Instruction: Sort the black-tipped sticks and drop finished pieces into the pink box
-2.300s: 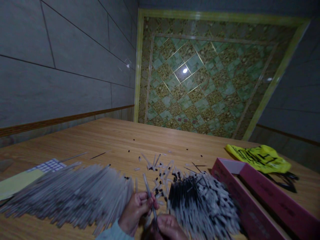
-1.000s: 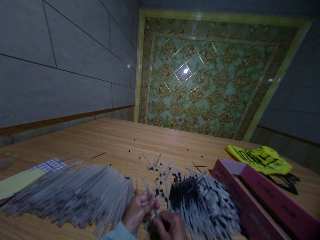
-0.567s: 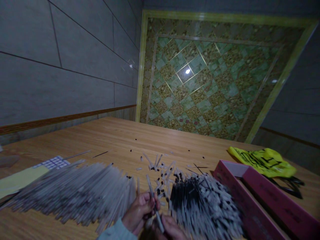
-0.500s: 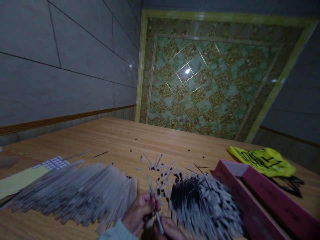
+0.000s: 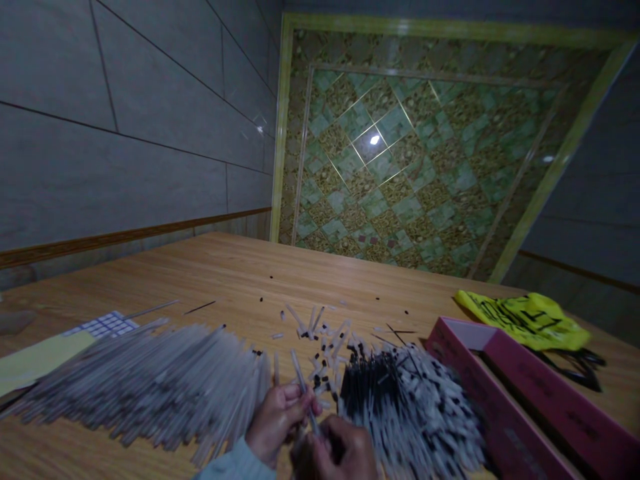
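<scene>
My left hand [image 5: 277, 420] is closed around a thin grey tube [image 5: 301, 382] that points up and away from me. Just below it, my right hand [image 5: 343, 450] is curled shut on the tube's near end; what else it pinches is hidden. Both hands sit low in the view between two heaps. A big pile of long grey tubes [image 5: 145, 383] lies to the left. A pile of black-tipped refills [image 5: 410, 407] lies to the right. Short loose caps and bits [image 5: 325, 333] are scattered beyond my hands.
All of this rests on a wooden table [image 5: 240, 273]. A pink cardboard box [image 5: 505, 393] lies at the right, a yellow printed bag [image 5: 525, 320] behind it. A yellow sheet and a blue-checked card [image 5: 103, 325] lie at the left. Tiled walls rise behind.
My right hand has risen further into view and closed over the near end of the tube. My left hand keeps the same hold in about the same place.
</scene>
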### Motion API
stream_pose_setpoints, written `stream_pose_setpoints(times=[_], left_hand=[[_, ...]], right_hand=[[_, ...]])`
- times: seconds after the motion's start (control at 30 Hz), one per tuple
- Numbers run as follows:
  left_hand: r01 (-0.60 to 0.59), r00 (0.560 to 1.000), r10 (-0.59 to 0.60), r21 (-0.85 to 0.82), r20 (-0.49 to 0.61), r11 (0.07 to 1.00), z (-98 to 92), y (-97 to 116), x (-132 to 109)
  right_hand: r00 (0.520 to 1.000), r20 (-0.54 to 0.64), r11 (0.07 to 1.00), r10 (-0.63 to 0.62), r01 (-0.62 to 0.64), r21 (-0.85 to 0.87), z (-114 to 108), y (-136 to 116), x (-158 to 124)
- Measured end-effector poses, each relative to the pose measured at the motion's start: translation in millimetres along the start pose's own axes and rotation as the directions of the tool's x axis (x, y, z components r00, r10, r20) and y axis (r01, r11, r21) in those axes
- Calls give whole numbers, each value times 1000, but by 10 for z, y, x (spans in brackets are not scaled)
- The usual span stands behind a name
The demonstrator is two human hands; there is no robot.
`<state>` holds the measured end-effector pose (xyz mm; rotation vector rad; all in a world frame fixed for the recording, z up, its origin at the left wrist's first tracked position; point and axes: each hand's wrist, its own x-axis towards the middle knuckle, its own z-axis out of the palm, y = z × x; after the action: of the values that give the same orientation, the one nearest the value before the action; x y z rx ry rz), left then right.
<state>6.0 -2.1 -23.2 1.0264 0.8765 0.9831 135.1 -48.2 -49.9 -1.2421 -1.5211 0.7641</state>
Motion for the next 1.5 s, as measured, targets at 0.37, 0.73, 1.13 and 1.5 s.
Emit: stream_pose_setpoints(times=[0.37,0.73,1.13,1.5], left_hand=[[12,990,11,-158,143,987,26,34,-50],[-88,995,91,61,-46,994,70,32,-30],[44,981,10,-274,194,961,51,58,-75],[13,999,-15,-46,-41,999,-1,4,10]], right_hand=[[849,527,592,46,-448,671,20,-34,48],[999,-32,988,-28,23,-152,-45,12,18],[798,602,689,24,-450,569,13,261,96],[972,194,989,135,-145,34,-119,13,11]])
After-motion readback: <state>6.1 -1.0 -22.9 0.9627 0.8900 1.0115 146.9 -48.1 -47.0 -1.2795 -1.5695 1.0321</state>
